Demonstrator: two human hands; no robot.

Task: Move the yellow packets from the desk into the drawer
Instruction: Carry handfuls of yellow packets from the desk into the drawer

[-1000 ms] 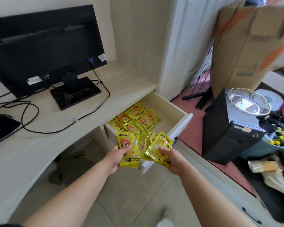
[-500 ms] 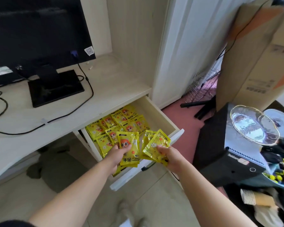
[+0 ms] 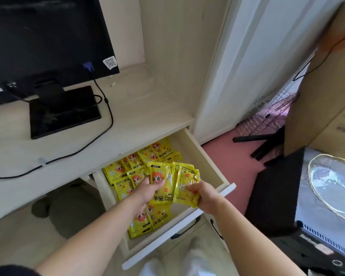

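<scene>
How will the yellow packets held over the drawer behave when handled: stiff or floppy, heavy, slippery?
Probably floppy: the packets in the right hand look creased and bent at the edges. Likely light, since the left hand holds its packet by a pinch only. Their glossy film may slide over those lying in the drawer.

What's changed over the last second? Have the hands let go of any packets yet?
Both hands have carried their packets forward, from in front of the drawer to above its open inside. Nothing was let go: the left hand keeps its grip on one yellow packet, the right hand on a bunch of packets. The drawer stays open, and the loose packets in it lie as before.
</scene>
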